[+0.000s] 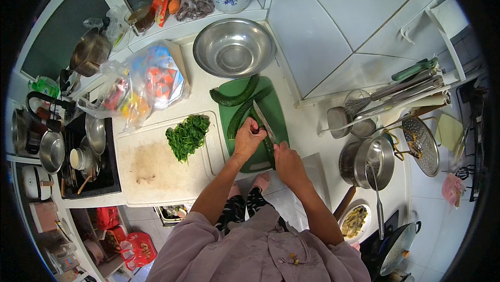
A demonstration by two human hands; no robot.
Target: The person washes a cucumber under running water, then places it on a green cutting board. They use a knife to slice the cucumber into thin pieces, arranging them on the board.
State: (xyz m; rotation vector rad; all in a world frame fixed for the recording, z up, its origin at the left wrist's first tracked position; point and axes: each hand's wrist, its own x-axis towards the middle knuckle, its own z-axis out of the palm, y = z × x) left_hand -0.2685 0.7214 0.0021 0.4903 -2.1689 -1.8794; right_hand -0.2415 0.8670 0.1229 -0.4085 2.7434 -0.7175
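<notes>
On a green cutting board [279, 106] lie several long green cucumbers. My right hand [288, 163] is closed around the handle of a knife [264, 120], whose blade points up and away along one cucumber [268, 151]. My left hand [249, 137] holds that same cucumber, its fingers bent close beside the blade. Just left of it a second cucumber [235, 124] lies on the board, and a curved one [236, 98] rests across the board's far left edge. Chopped leafy greens [188, 137] sit in a heap on a white cutting board [156, 165] to the left.
A steel basin [234, 49] stands beyond the green board. Plastic bags of packaged items [156, 82] lie behind the white board. At the right are a saucepan [373, 165], hanging utensils [406, 86] and a plate of food [354, 221]. A sink [113, 157] holding pots is at the left.
</notes>
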